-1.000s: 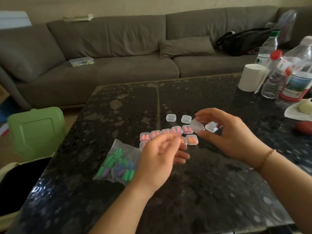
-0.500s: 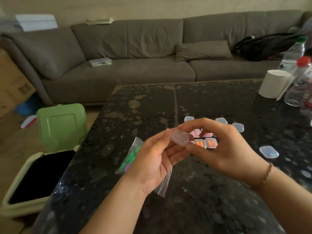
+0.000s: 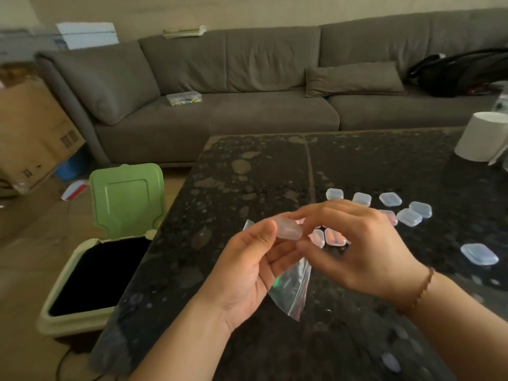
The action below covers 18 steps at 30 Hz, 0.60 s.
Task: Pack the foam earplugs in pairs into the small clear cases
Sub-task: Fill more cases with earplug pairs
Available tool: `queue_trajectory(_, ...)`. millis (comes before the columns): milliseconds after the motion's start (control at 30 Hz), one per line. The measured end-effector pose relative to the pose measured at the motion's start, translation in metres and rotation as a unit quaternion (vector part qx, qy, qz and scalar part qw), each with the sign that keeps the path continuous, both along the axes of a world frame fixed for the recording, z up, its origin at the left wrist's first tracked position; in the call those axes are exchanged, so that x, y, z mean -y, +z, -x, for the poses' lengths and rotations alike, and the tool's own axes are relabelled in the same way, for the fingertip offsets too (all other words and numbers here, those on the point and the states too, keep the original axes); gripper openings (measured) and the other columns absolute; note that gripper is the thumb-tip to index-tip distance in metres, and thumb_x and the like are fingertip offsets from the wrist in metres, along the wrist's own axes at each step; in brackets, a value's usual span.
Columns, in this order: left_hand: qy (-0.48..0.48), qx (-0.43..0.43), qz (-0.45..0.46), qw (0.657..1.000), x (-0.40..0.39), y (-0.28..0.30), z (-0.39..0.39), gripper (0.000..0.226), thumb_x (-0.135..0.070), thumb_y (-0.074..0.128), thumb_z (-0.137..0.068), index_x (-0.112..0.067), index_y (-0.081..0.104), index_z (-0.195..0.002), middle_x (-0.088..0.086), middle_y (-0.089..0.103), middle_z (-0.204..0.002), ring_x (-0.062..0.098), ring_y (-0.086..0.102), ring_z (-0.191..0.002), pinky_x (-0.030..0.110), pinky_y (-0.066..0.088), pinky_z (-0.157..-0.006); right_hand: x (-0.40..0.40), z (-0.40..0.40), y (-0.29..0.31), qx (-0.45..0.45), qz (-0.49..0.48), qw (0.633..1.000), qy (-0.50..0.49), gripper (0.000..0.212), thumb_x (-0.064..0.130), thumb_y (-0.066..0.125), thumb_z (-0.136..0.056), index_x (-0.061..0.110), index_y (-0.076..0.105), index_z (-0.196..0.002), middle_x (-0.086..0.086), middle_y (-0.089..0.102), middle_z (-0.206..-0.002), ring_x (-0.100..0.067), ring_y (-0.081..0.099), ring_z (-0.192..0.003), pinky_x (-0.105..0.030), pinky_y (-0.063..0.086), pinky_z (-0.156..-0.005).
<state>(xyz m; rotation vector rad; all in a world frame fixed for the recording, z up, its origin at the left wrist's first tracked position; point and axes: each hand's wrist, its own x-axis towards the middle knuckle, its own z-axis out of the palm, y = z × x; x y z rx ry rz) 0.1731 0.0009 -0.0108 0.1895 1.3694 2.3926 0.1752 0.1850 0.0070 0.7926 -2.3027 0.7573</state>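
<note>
A small clear case (image 3: 288, 229) is held above the dark table (image 3: 275, 166), pinched between my left hand (image 3: 247, 273) and my right hand (image 3: 354, 248). Its inside looks empty. The clear zip bag (image 3: 291, 290) with green earplugs lies under my hands, mostly hidden. Filled cases with orange earplugs (image 3: 334, 239) sit just behind my fingers. Several empty clear cases (image 3: 390, 199) lie farther back, and one more empty case (image 3: 479, 254) rests at the right.
A white cup (image 3: 481, 140) stands at the table's far right. An open bin with a green lid (image 3: 126, 196) sits on the floor left of the table. A grey sofa (image 3: 247, 105) runs behind, with a black bag (image 3: 461, 72) on it.
My right hand carried the clear case from the cluster to my left hand, and both now hold it. The view has swung left.
</note>
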Motion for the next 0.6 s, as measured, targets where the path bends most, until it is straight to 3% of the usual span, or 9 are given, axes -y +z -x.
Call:
queue_trajectory(100,0.022,0.000,0.012,1.000,0.007,-0.002,0.001,0.025,-0.018,0.071,-0.072,-0.015,0.080,-0.095,0.016,0.074,-0.110,0.022,0.074,-0.092,0.028,0.061,-0.075,0.010,0.002,-0.001,-0.014,-0.015,0.999,-0.040,0.034,0.055,0.065,-0.080,0.022,0.068,-0.088,0.011,0.071,-0.102,-0.010,0.068,-0.091,-0.036,0.057,-0.067)
queue_trajectory(167,0.036,0.000,0.014,0.999,0.010,-0.004,0.000,0.032,-0.015,0.073,-0.067,-0.013,0.077,-0.099,0.015,0.075,-0.108,0.022,0.075,-0.090,0.028,0.061,-0.074,0.015,0.004,-0.001,-0.007,-0.026,0.999,-0.042,0.039,0.059,0.059,-0.081,0.024,0.069,-0.095,0.011,0.071,-0.100,-0.011,0.068,-0.088,-0.037,0.058,-0.063)
queue_trajectory(300,0.037,0.001,-0.011,0.999,0.016,-0.003,-0.002,0.035,-0.026,0.084,-0.069,-0.012,0.076,-0.101,0.018,0.072,-0.114,0.026,0.074,-0.098,0.030,0.061,-0.076,0.021,0.002,-0.005,-0.012,-0.009,1.000,-0.024,0.035,0.050,0.058,-0.086,0.020,0.072,-0.099,0.008,0.072,-0.094,-0.010,0.068,-0.083,-0.035,0.058,-0.061)
queue_trajectory(367,0.017,0.013,-0.041,0.999,0.018,-0.003,-0.002,0.050,-0.036,0.092,-0.062,-0.012,0.076,-0.104,0.020,0.071,-0.117,0.028,0.073,-0.100,0.031,0.060,-0.077,0.021,0.002,-0.006,-0.011,0.021,0.999,-0.025,0.033,0.046,0.060,-0.087,0.019,0.073,-0.100,0.007,0.072,-0.093,-0.011,0.068,-0.083,-0.035,0.057,-0.063)
queue_trajectory(467,0.002,0.015,-0.057,0.998,0.018,-0.004,-0.001,0.069,-0.033,0.097,-0.054,-0.009,0.071,-0.113,0.021,0.069,-0.120,0.029,0.073,-0.101,0.031,0.061,-0.077,0.022,0.001,-0.006,-0.014,0.035,0.999,-0.026,0.031,0.043,0.062,-0.088,0.018,0.072,-0.102,0.006,0.071,-0.091,-0.012,0.066,-0.083,-0.036,0.056,-0.061)
queue_trajectory(600,0.011,-0.004,-0.057,0.998,0.013,-0.004,0.001,0.056,-0.025,0.098,-0.051,-0.013,0.076,-0.101,0.018,0.073,-0.112,0.027,0.074,-0.098,0.029,0.060,-0.075,0.023,0.001,-0.006,-0.023,0.024,0.999,-0.034,0.032,0.046,0.058,-0.089,0.019,0.071,-0.102,0.008,0.070,-0.093,-0.009,0.065,-0.084,-0.034,0.056,-0.059)
